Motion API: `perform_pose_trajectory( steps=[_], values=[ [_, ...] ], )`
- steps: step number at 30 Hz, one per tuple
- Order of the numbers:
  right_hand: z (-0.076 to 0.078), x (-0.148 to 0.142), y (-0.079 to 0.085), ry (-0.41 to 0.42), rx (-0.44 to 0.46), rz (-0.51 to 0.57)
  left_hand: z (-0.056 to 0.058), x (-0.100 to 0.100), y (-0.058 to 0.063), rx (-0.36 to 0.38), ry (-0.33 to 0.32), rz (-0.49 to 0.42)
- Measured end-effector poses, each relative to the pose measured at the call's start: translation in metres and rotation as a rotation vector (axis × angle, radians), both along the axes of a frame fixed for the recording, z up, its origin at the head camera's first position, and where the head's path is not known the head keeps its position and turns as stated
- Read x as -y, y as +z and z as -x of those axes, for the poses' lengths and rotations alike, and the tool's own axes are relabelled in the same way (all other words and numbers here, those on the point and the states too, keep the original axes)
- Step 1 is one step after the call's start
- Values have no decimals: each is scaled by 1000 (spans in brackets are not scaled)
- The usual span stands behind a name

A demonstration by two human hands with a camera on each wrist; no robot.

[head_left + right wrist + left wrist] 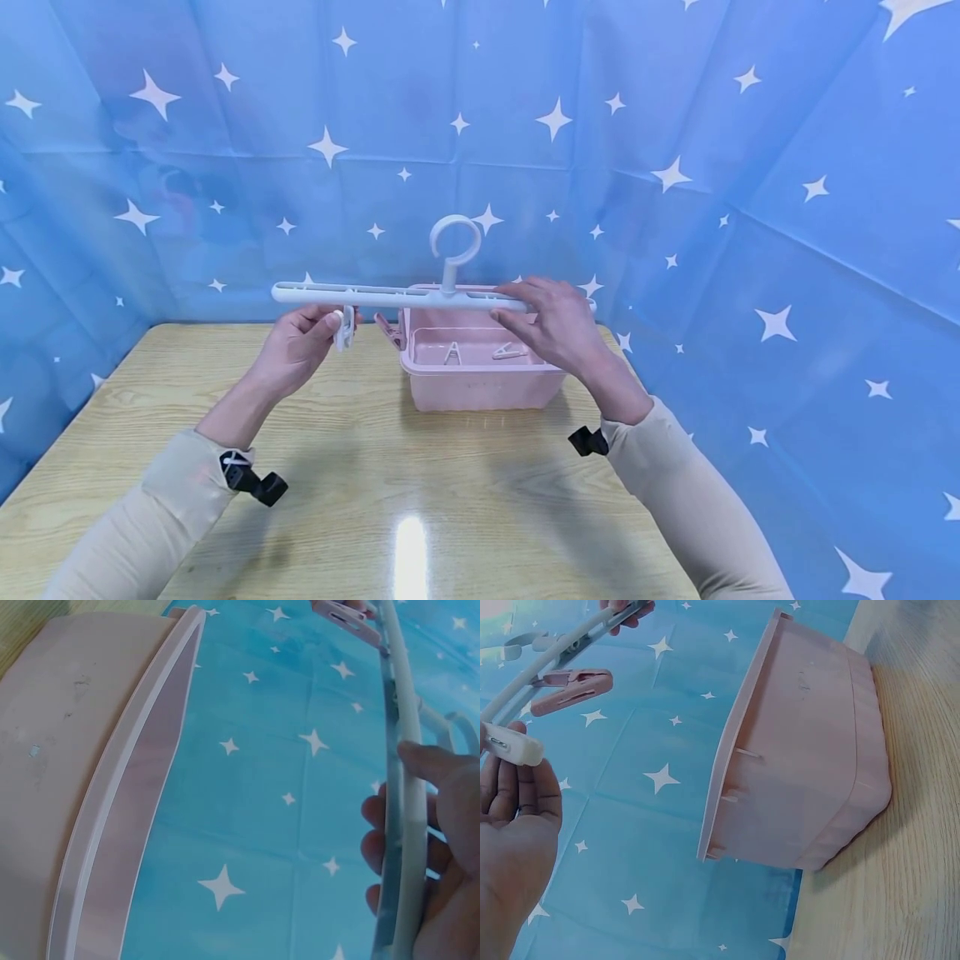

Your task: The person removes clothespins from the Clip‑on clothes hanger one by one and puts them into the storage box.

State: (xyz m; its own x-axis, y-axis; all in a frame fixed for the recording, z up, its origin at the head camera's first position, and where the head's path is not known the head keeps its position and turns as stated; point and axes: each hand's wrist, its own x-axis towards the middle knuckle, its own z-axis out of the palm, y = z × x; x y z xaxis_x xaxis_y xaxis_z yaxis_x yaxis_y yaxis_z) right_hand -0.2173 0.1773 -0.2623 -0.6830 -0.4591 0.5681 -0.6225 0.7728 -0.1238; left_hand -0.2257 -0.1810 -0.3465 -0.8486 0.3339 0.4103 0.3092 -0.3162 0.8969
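Note:
A white hanger (360,294) with a round hook (456,237) on top is held level above the table. My right hand (558,321) grips its bar near the right end; in the right wrist view, the fingers of this hand (457,840) curl round the bar (409,802). Close under the bar's left part, my left hand (300,346) pinches a white clip (345,328). The left wrist view has that clip (514,745) right at the bar, above the left palm (517,847). From the bar, further inward, hangs a pink clip (392,332), which also appears in the left wrist view.
Behind and below the hanger, a pink plastic bin (483,390) stands on the wooden table (337,467). Inside it lie white clips (508,352). A blue curtain with white stars (405,100) surrounds the table at the back and sides.

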Motion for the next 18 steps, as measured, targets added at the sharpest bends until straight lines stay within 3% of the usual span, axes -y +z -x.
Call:
perform_pose_trajectory(
  steps=[8, 14, 18],
  values=[
    [0, 1, 0, 5, -12, 1, -2, -2, 2, -100, 276, 222],
    [0, 0, 0, 2, -28, -2, -1, -4, 3, -129, 380, 274],
    [0, 0, 0, 1, -25, -2, -1, -6, 3, -139, 406, 244]
  ],
)
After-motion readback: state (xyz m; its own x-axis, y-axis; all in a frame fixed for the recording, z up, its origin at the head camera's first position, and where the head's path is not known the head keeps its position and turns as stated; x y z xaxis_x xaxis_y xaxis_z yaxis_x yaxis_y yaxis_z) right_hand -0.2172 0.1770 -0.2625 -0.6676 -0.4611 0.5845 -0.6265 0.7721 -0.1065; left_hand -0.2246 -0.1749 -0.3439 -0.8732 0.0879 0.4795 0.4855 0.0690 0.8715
